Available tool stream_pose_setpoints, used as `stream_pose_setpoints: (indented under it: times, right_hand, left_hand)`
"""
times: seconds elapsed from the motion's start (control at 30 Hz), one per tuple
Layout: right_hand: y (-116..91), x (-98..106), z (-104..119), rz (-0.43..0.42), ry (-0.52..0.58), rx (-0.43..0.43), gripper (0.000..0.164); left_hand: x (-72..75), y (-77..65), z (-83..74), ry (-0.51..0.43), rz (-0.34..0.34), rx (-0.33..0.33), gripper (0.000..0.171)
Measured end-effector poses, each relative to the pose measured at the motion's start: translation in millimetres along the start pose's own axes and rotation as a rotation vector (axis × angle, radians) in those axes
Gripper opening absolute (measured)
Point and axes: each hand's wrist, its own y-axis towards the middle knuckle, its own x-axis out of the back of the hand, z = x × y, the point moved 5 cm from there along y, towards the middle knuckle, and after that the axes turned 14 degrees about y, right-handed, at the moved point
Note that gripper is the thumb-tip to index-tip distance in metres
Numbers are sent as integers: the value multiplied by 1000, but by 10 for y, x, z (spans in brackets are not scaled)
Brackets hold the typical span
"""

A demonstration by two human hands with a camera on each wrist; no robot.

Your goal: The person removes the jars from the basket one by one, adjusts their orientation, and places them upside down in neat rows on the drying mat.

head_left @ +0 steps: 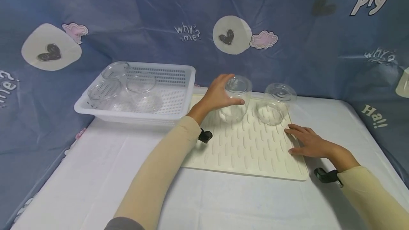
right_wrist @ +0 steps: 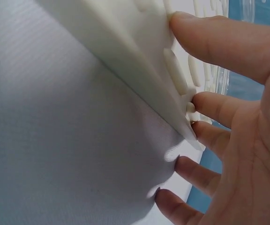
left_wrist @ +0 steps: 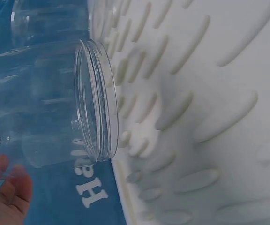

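Near the center of the head view, the left hand [head_left: 218,95] had its grip clamped on a clear jar [head_left: 239,91], thumb on the near side. The jar was upright with its ridged mouth facing down over the right part of a cream mat [head_left: 249,152]; whether its rim touched the mat could not be told. A second jar [head_left: 275,104], also mouth down, stood on the mat just beside it, toward the right of the frame. At right center, the right hand [head_left: 308,143] had its grip apart, fingers spread, touching the mat's right edge. At upper left, a white basket [head_left: 134,117] held three more jars [head_left: 140,89]. A white cloth covered the desk [head_left: 255,201], and a blue printed backdrop [head_left: 159,52] hung behind.
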Motion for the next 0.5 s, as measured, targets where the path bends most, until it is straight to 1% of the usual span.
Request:
stream_pose_setpoints:
  times: [0.07,0.23,0.5]
  right_hand:
    - [15,-7,-3,-2,-3,-2,77]
    - [22,-8,-6,-1,6,-25,78]
    - [10,-2,-1,15,23,-41,80]
  left_hand:
    - [-24,4,11,14,-3,3,101]
    - [-121,20,15,0,9,13,99]
    - [-221,34,-16,2,12,-15,99]
